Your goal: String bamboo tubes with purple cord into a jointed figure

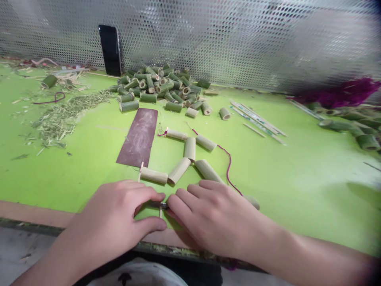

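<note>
My left hand [119, 216] and my right hand [208, 216] meet near the front edge of the green table [297, 171]. Their fingertips pinch a small dark piece with a thin stick [160, 206] between them; I cannot make out what it is. Just beyond the hands lie several pale peeled bamboo tubes [178, 170] arranged in a loose shape, with a dark red cord [228, 165] running through some of them. My right hand covers part of one tube.
A brown sandpaper strip [139, 137] lies left of the tubes. A heap of green bamboo pieces [160, 87] sits at the back, by a black phone [110, 49] leaning on the perforated metal wall. Shavings [59, 119] lie left; thin sticks [257, 119], more bamboo and purple cord [345, 93] right.
</note>
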A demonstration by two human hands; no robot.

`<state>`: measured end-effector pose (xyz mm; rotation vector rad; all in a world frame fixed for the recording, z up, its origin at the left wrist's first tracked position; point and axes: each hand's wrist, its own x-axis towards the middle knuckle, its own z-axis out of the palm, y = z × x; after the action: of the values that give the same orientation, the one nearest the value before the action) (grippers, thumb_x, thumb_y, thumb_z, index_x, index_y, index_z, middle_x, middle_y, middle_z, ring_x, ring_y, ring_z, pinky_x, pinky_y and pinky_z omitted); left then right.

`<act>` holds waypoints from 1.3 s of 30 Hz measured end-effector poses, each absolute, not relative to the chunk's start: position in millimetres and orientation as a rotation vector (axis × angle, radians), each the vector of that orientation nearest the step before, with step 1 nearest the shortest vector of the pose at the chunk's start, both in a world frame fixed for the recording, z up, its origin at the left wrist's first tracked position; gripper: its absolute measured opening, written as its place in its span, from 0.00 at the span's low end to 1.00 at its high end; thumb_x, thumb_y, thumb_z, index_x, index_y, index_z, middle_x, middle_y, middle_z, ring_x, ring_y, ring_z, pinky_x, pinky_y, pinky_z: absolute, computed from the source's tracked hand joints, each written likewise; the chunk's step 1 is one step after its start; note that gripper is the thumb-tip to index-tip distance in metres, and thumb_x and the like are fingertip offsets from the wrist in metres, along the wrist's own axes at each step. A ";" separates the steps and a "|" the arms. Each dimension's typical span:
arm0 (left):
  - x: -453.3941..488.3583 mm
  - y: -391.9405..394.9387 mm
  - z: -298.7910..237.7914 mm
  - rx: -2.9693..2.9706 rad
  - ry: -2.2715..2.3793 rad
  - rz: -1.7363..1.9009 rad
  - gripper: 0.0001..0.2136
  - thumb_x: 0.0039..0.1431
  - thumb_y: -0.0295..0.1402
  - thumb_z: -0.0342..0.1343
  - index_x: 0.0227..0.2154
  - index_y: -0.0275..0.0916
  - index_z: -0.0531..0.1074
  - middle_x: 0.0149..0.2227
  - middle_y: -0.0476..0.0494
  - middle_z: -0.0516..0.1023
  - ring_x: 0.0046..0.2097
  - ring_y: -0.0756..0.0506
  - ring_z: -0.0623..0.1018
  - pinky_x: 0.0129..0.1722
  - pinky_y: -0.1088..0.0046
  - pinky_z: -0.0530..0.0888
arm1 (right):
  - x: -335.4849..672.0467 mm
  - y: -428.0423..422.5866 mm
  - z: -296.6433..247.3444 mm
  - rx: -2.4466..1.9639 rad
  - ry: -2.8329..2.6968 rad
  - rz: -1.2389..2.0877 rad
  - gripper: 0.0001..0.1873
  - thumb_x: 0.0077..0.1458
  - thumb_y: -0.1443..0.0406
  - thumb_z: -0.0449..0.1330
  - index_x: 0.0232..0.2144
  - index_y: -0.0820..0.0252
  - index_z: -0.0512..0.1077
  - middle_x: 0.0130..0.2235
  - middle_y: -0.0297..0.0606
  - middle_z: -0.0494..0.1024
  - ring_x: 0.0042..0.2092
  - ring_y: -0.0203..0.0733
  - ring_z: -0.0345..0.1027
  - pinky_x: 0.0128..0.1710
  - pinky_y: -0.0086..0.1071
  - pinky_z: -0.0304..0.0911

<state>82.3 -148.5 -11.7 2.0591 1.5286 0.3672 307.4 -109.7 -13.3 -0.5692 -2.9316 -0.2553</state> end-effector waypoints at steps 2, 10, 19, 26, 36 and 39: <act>82.5 -148.4 -10.7 2.056 1.530 0.351 0.11 0.59 0.38 0.65 0.44 0.50 0.82 0.29 0.52 0.79 0.29 0.46 0.75 0.36 0.71 0.72 | 307.4 -110.3 -12.8 -0.570 -2.942 -0.262 0.10 0.67 0.69 0.51 0.32 0.57 0.65 0.26 0.30 0.69 0.26 0.41 0.54 0.31 0.39 0.41; 82.0 -150.0 -10.7 2.071 1.527 0.350 0.09 0.59 0.37 0.64 0.43 0.50 0.81 0.26 0.53 0.74 0.28 0.46 0.73 0.35 0.70 0.71 | 307.4 -111.4 -12.2 -0.562 -2.935 -0.262 0.09 0.67 0.69 0.52 0.32 0.57 0.64 0.27 0.30 0.70 0.26 0.41 0.54 0.31 0.39 0.40; 83.1 -150.3 -8.8 2.077 1.518 0.311 0.09 0.60 0.37 0.62 0.43 0.50 0.80 0.26 0.53 0.74 0.29 0.45 0.72 0.33 0.70 0.67 | 305.4 -111.8 -8.9 -0.565 -2.940 -0.301 0.08 0.67 0.69 0.51 0.33 0.57 0.64 0.27 0.29 0.70 0.26 0.40 0.56 0.31 0.39 0.42; 85.2 -151.8 -3.5 2.041 1.529 0.226 0.08 0.63 0.38 0.58 0.44 0.52 0.76 0.41 0.51 0.83 0.38 0.41 0.81 0.36 0.67 0.69 | 306.7 -109.6 -7.7 -0.523 -3.008 -0.296 0.06 0.63 0.71 0.54 0.34 0.57 0.63 0.27 0.29 0.72 0.25 0.39 0.58 0.29 0.38 0.41; 86.1 -141.9 3.9 2.159 1.464 0.186 0.09 0.61 0.36 0.60 0.44 0.51 0.78 0.39 0.50 0.84 0.38 0.40 0.82 0.32 0.68 0.69 | 308.0 -116.4 -10.7 -0.588 -3.001 -0.425 0.06 0.61 0.70 0.55 0.32 0.56 0.62 0.25 0.29 0.71 0.24 0.39 0.58 0.28 0.38 0.39; 83.9 -141.6 0.4 2.180 1.445 0.206 0.08 0.61 0.37 0.61 0.43 0.50 0.78 0.34 0.51 0.83 0.34 0.41 0.81 0.30 0.69 0.67 | 308.4 -117.0 -12.1 -0.599 -2.942 -0.421 0.06 0.60 0.70 0.56 0.31 0.56 0.62 0.25 0.29 0.70 0.24 0.40 0.58 0.29 0.39 0.41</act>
<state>83.9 -141.6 0.4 2.1800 1.4445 0.2063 308.4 -117.0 -12.1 -0.5987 -2.9419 -0.4206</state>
